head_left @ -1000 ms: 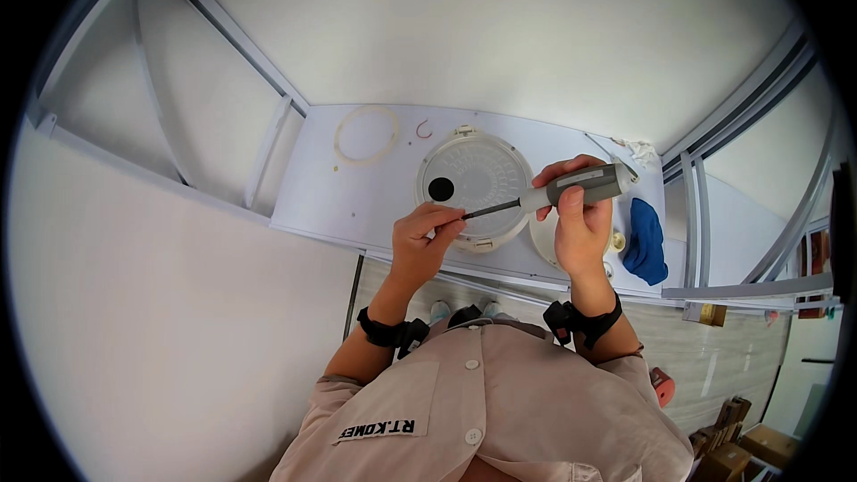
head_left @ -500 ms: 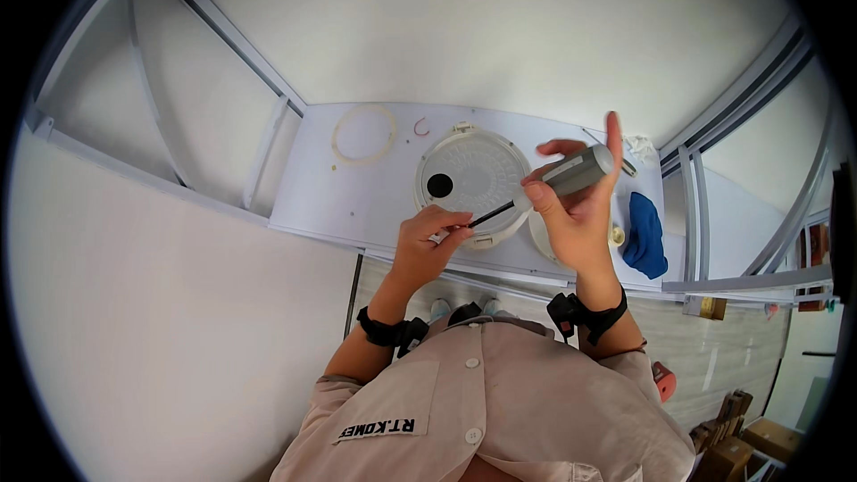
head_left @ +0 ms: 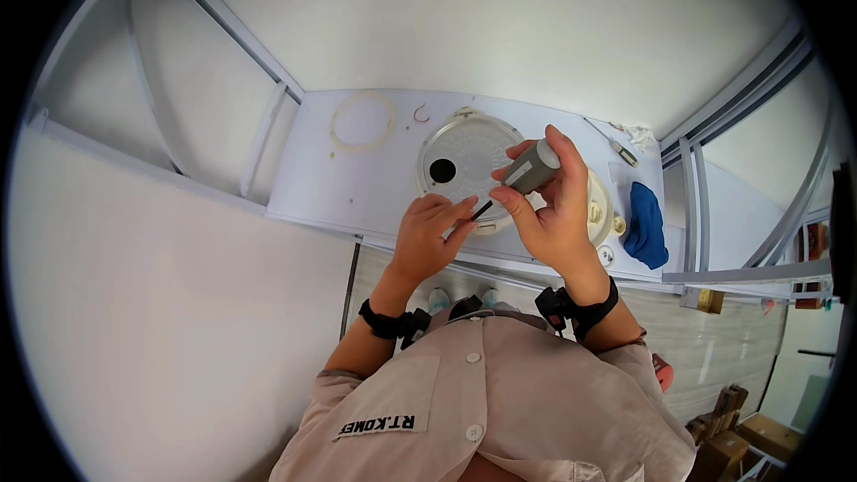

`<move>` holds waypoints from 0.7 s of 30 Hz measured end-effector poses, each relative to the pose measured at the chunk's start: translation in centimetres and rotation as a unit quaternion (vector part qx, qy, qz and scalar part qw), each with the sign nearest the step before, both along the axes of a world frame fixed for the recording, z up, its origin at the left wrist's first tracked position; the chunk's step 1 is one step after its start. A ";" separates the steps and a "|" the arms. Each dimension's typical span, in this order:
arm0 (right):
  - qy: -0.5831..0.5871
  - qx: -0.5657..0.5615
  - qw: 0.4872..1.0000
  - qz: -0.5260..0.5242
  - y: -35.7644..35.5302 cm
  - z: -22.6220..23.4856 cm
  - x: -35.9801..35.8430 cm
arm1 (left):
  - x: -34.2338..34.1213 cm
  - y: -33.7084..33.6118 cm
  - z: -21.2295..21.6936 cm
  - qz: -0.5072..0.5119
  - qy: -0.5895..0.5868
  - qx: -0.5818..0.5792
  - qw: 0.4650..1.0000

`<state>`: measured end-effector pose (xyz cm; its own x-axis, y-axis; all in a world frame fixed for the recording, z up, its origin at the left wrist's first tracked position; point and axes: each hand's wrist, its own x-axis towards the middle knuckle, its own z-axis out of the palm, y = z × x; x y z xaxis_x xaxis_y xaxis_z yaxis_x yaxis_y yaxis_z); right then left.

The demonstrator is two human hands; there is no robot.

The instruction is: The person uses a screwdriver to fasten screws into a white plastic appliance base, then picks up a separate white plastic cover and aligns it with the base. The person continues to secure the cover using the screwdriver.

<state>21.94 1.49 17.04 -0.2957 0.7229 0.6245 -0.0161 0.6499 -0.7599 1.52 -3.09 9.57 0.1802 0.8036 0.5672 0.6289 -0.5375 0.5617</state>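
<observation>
Two hands meet over the white disc point(head_left: 466, 163) on the bench point(head_left: 357, 187) — a change from a second ago, when the grey screwdriver lay nearly level across them. Now the screwdriver point(head_left: 527, 170) is tilted up, its handle raised in the right hand point(head_left: 553, 214), whose grip is wrapped about the handle. The left hand point(head_left: 431, 236) pinches the dark shaft tip between fingertips, just above the disc's near rim. That suggests the tip is being adjusted or seated, not driven. Blue cloth point(head_left: 644, 225) lies to the right — a thin ring point(head_left: 361, 120) to the left.
</observation>
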 end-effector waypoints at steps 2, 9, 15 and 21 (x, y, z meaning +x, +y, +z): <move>-0.001 0.006 1.000 0.003 0.0 -0.1 -0.2 | 0.0 0.0 0.0 -0.002 -0.007 -0.001 1.000; -0.016 0.052 0.998 -0.010 0.0 -0.6 -0.8 | -0.1 0.0 0.0 -0.008 -0.024 0.001 1.000; -0.050 0.099 0.993 -0.037 -0.3 0.5 -1.4 | -0.6 -0.1 -0.4 -0.017 -0.020 -0.007 1.000; -0.088 0.152 0.983 -0.046 -0.6 3.5 -1.4 | -0.7 -0.1 -1.0 -0.009 -0.025 -0.014 1.000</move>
